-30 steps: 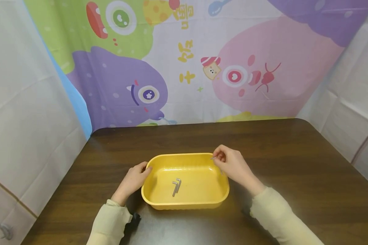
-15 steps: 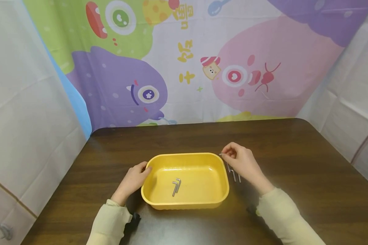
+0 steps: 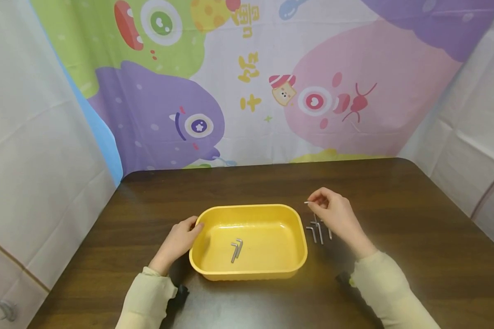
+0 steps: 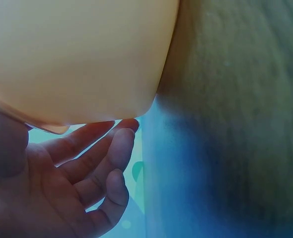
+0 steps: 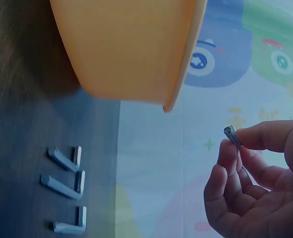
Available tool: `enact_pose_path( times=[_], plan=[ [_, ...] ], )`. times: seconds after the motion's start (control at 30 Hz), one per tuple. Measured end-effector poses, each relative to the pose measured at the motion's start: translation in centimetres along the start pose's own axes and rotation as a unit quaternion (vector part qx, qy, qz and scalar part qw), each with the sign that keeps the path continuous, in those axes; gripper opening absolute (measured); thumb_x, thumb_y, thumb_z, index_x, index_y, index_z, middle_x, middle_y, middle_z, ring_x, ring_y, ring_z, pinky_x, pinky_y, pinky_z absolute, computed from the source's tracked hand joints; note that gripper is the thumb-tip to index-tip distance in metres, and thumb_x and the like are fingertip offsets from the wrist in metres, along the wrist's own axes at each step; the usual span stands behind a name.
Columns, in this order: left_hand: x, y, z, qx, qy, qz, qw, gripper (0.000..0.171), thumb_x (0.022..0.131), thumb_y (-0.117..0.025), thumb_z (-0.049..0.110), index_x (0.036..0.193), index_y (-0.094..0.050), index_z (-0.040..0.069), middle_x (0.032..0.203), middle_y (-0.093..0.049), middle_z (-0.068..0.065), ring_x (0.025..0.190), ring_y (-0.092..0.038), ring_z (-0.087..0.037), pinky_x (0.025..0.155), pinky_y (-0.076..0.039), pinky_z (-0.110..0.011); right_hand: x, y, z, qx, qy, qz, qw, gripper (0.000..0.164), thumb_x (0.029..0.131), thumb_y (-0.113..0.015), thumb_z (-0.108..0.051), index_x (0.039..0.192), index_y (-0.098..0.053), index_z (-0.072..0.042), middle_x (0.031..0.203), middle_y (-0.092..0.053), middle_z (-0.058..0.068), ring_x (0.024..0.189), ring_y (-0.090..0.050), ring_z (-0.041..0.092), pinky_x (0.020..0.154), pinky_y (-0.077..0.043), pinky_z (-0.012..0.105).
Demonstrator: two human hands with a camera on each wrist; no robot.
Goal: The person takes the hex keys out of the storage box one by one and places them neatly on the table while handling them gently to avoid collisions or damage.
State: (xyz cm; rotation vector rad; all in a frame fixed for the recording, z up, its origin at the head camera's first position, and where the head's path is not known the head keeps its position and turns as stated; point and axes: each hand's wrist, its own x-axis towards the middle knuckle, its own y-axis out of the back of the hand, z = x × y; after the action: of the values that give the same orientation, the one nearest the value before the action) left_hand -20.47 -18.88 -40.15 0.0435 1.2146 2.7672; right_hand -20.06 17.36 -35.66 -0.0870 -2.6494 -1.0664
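Note:
A yellow rectangular tray (image 3: 248,274) stands on the table, with two silver hex keys (image 3: 236,251) lying inside it, left of its middle. My left hand (image 3: 182,238) grips the tray's left end, thumb over the rim and fingers along the outer wall (image 4: 87,74). To the right of the tray, my right hand (image 3: 337,212) pinches another hex key (image 5: 231,134) between thumb and fingertips, raised above the table; most of that key is hidden by the fingers in the right wrist view. Below this hand, three hex keys (image 5: 62,187) lie apart on the tabletop.
The dark wood table (image 3: 247,185) has rounded far corners. Behind it hangs a cloth printed with cartoon monsters (image 3: 255,128). Pale cloth walls (image 3: 41,137) close off both sides, and a small hook-like fitting (image 3: 6,310) is at the lower left.
My right hand has moved from the tray's right rim out to the right, still pinching the hex key. The keys on the table have come into view. Left hand and tray stay put.

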Motion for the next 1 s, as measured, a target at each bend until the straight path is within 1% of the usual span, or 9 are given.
enact_pose_path(
  times=[0.17, 0.27, 0.43, 0.73, 1.0],
  plan=[
    [0.1, 0.0, 0.0, 0.001, 0.000, 0.001, 1.0000, 0.025, 0.094, -0.045, 0.025, 0.101, -0.057, 0.004, 0.076, -0.055, -0.007, 0.066, -0.049, -0.015, 0.061, -0.040, -0.026, 0.2, 0.6, 0.6, -0.013, -0.011, 0.003, 1.000, 0.009, 0.083, -0.061, -0.015, 0.090, -0.062, -0.009, 0.079, -0.063, 0.005, 0.067, -0.055, 0.015, 0.060, -0.043, 0.027],
    [0.1, 0.0, 0.1, 0.001, 0.000, 0.002, 1.0000, 0.025, 0.094, -0.046, 0.025, 0.100, -0.057, 0.004, 0.075, -0.055, -0.007, 0.065, -0.049, -0.015, 0.060, -0.040, -0.026, 0.4, 0.9, 1.3, -0.023, -0.022, -0.002, 0.999, 0.011, 0.084, -0.061, -0.017, 0.091, -0.062, -0.009, 0.083, -0.065, 0.006, 0.071, -0.057, 0.017, 0.063, -0.043, 0.029],
    [0.0, 0.0, 0.2, 0.004, 0.000, 0.003, 1.0000, 0.024, 0.094, -0.046, 0.025, 0.098, -0.057, 0.005, 0.073, -0.053, -0.005, 0.065, -0.048, -0.016, 0.060, -0.040, -0.026, 0.5, 1.4, 2.2, -0.033, -0.039, -0.012, 0.999, 0.013, 0.085, -0.060, -0.018, 0.093, -0.061, -0.008, 0.086, -0.065, 0.009, 0.072, -0.058, 0.018, 0.062, -0.042, 0.029],
    [0.1, 0.0, 0.2, 0.002, -0.001, 0.002, 1.0000, 0.024, 0.094, -0.045, 0.025, 0.097, -0.057, 0.005, 0.071, -0.052, -0.005, 0.065, -0.048, -0.016, 0.060, -0.040, -0.026, 0.7, 2.0, 3.1, -0.040, -0.047, -0.018, 0.998, 0.016, 0.085, -0.059, -0.020, 0.094, -0.061, -0.006, 0.084, -0.064, 0.009, 0.068, -0.054, 0.017, 0.061, -0.040, 0.029],
    [0.1, 0.0, 0.0, 0.005, -0.004, 0.002, 1.0000, 0.024, 0.094, -0.046, 0.025, 0.099, -0.058, 0.005, 0.073, -0.053, -0.006, 0.065, -0.048, -0.015, 0.061, -0.039, -0.026, 0.8, 2.1, 4.3, -0.047, -0.071, -0.035, 0.996, 0.019, 0.086, -0.059, -0.020, 0.095, -0.060, -0.004, 0.083, -0.063, 0.010, 0.064, -0.053, 0.015, 0.058, -0.039, 0.028]
  ],
)
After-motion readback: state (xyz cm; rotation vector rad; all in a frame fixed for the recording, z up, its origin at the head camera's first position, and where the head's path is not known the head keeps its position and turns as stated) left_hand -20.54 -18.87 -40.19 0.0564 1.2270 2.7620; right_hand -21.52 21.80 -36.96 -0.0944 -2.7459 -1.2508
